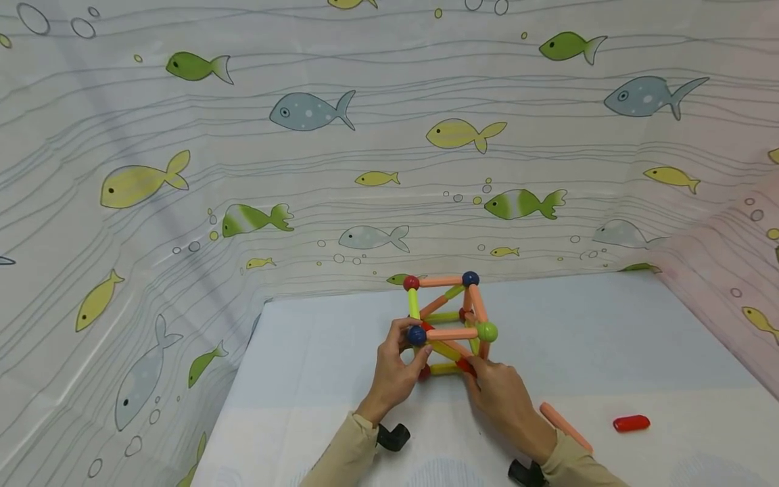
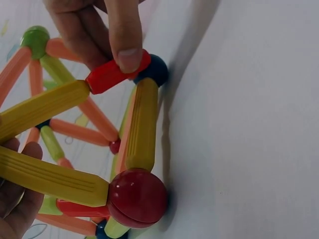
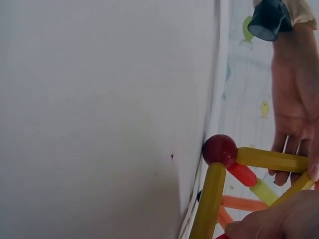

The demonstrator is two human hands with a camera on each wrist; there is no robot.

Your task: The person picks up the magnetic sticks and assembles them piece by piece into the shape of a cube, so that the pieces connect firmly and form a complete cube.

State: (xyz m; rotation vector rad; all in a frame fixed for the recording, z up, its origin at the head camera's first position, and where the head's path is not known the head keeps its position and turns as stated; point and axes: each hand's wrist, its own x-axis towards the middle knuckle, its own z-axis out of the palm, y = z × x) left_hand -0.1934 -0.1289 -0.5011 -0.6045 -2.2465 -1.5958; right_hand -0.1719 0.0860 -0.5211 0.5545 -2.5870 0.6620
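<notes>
Rod-and-ball frame (image 1: 449, 325): a box-like lattice of orange, yellow and green rods joined at red, blue and green balls, standing on the pale table (image 1: 608, 352) near its far edge, in front of the fish-print curtain (image 1: 304, 169). The frame stands upright; its long axis appears to run from the near bottom corners up and away toward the curtain, with the top orange rod lying crosswise between a red ball (image 1: 411, 283) and a blue ball (image 1: 470, 279). The left hand (image 1: 395, 368) is curled round the near left side of the frame, fingers by the lower blue ball (image 1: 416, 335), steadying it. The right hand (image 1: 502, 396) pinches a short red rod (image 2: 115, 72) between thumb and fingers at the near lower right corner; the left wrist view shows this rod set between a yellow rod (image 2: 42, 107) and a dark blue ball (image 2: 153, 69). Judged step: seating a brace at a bottom joint. The next move would seem to call for a firm press along the rod's own line while the left hand keeps the lattice from racking. Lying apart on the table to the right: a loose orange rod (image 1: 566, 427) and a loose red piece (image 1: 631, 423).
</notes>
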